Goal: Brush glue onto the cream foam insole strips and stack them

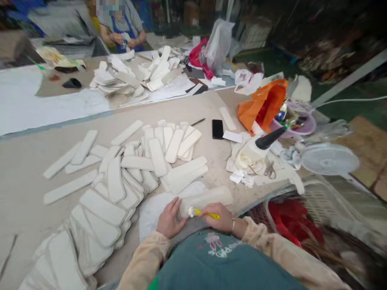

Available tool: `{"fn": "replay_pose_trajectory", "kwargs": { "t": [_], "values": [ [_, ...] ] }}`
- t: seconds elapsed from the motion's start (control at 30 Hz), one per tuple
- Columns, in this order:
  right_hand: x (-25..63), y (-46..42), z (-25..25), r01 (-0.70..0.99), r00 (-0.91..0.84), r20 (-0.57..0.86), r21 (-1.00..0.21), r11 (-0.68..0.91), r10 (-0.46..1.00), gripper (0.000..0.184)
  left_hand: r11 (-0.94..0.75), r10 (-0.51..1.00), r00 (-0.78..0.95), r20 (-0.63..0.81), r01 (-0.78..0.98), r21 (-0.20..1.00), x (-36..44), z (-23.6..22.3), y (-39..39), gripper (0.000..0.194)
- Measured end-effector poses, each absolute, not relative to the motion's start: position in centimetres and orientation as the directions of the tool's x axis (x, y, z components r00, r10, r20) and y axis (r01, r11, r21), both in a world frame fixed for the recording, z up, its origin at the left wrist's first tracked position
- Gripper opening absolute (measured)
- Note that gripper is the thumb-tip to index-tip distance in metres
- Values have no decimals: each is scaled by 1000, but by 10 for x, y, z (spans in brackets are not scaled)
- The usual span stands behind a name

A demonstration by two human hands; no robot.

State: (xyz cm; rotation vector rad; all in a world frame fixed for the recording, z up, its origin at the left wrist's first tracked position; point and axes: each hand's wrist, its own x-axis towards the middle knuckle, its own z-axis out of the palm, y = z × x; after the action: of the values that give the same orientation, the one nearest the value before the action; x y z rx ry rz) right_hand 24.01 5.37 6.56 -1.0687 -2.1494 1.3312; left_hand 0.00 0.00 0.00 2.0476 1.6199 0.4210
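Here the right hand [218,216] clasps a white-tipped yellow brush [197,211], left hand [169,219] spread.

Yellow brush [197,211], white-tipped, at flat pale strip [211,196].

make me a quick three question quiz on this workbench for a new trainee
1. Which hand holds the yellow-handled brush?
2. True or false: the black phone is standing up on its edge.
3. What colour is the open bag beside the lilac basin? a) green b) orange c) blue

Key:
1. The right hand.
2. False: it lies flat on the table.
3. b
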Motion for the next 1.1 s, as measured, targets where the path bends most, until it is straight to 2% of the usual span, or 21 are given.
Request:
{"fn": "replay_pose_trajectory", "kwargs": {
  "t": [0.23, 0.37, 0.63, 0.77, 0.97, 1.03, 1.1],
  "values": [
    [316, 51, 69, 580, -439, -115, -794, 183, 891, 21, -153, 976, 213, -38, 804, 574, 2, 2, 1, 65],
    [336, 50, 78, 670, -355, -79, -717, 194, 932, 21, -164, 977, 213, -19, 804, 571, 2, 4, 2, 64],
    [260, 44, 76, 440, -568, -4, -847, 299, 823, 23, -196, 971, 238, -8, 818, 541, 0, 0, 4, 64],
    [288, 48, 66, 505, -470, -45, -833, 227, 882, 23, -198, 973, 232, 3, 825, 530, 0, 0, 3, 63],
    [363, 55, 77, 687, -209, -68, -720, 97, 976, 18, -205, 972, 233, 16, 817, 540, 1, 0, 2, 63],
    [353, 56, 85, 645, -228, -61, -757, 104, 972, 17, -209, 971, 238, 15, 816, 539, 1, -1, 3, 63],
    [325, 56, 88, 552, -318, -49, -822, 142, 947, 19, -210, 970, 243, 8, 817, 537, 0, -2, 3, 63]
  ]
}}
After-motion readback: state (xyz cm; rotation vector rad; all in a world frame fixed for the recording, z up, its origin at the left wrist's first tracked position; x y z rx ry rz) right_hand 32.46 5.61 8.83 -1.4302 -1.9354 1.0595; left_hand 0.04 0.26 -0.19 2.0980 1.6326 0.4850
